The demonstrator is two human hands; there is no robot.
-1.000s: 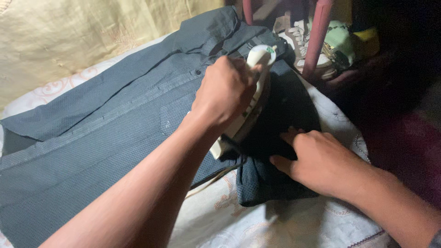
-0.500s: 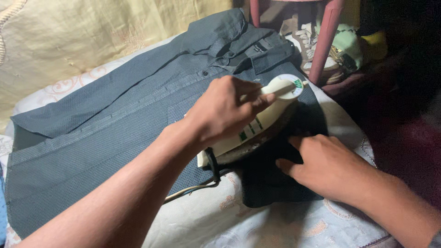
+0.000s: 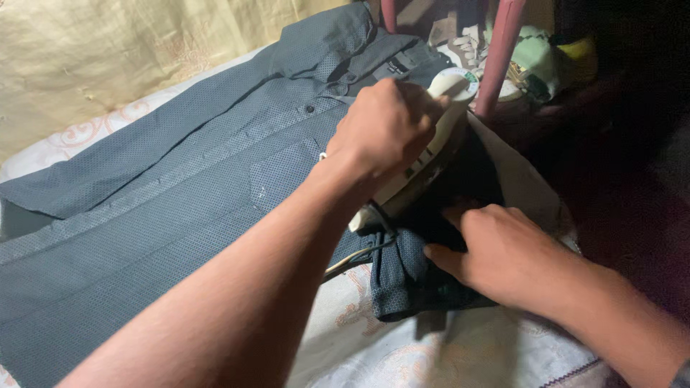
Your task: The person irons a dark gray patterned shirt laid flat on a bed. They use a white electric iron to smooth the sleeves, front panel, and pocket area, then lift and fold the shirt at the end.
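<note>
From the head camera, my left hand (image 3: pixel 384 126) is wrapped tight around the handle of a cream-coloured electric iron (image 3: pixel 431 154), fingers curled over the top so the handle itself is mostly hidden. The iron sits flat on a dark blue-grey dotted shirt (image 3: pixel 165 208), its nose pointing toward one o'clock and its heel toward seven o'clock, where a dark cord (image 3: pixel 356 256) trails out across the cloth.

My right hand (image 3: pixel 503 251) lies at about four o'clock from the iron, palm down and fingers spread flat, pressing on the folded dark end of a sleeve (image 3: pixel 402 280); it grips nothing, only holds the fabric down. Its fingertips are just beside the heel of the iron, though I cannot tell if they touch it.

The shirt is spread open, buttoned placket running toward nine o'clock and collar (image 3: pixel 338 36) at twelve o'clock. It rests on a pale patterned sheet (image 3: pixel 402 352). At one o'clock, red chair legs (image 3: pixel 496 61) stand near the iron's nose, with a greenish bundle (image 3: pixel 539 61) behind them.
</note>
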